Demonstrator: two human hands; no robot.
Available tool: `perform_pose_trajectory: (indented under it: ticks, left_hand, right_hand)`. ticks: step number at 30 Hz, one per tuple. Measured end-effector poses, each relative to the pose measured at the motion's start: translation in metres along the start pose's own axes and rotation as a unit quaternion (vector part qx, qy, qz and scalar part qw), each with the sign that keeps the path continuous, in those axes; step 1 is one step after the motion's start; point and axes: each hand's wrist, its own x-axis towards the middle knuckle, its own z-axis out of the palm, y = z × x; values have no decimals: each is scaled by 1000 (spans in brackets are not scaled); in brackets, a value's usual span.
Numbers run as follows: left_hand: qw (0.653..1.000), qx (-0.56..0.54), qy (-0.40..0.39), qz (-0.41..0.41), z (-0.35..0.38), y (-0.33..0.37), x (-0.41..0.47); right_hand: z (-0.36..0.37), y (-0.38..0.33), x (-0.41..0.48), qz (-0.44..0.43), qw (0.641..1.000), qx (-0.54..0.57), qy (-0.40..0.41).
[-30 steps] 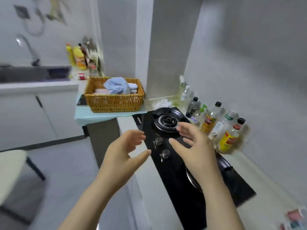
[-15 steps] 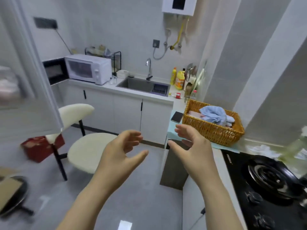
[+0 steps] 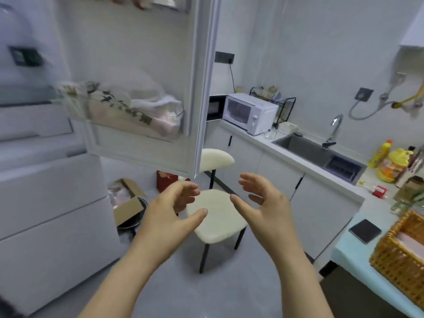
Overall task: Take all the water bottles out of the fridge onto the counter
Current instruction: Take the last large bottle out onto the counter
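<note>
Fridge door (image 3: pixel 142 53) now ahead, open; counter (image 3: pixel 296 158) right; left hand (image 3: pixel 169 216), right hand (image 3: pixel 266 210) spread, empty.

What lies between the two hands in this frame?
Nothing held. In the head view the left hand and right hand hover apart, empty, and the gap shows only the cream chair seat farther off.

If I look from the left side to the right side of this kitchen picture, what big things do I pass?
First the open fridge door, then the microwave, then the sink, then the yellow bottles on the counter.
</note>
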Motion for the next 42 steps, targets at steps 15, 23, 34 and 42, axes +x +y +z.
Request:
perform_pose_trajectory:
  ticks: [15,23,34,42]
  left_hand:
    - [966,61,242,-68,-89,8,-71]
    - [949,78,305,-39,-173,24,-107]
    - [944,86,318,20,-275,31,-112]
    - [945,72,317,40,-318,11,-56]
  right_hand:
    - [86,-68,13,-131,962,160,-178]
    - [125,-154,-2,-202,936,208,-198]
    - [177,-248,-9,-239,919,271,-161]
    - [219,-272,43,-244,921,269,-139]
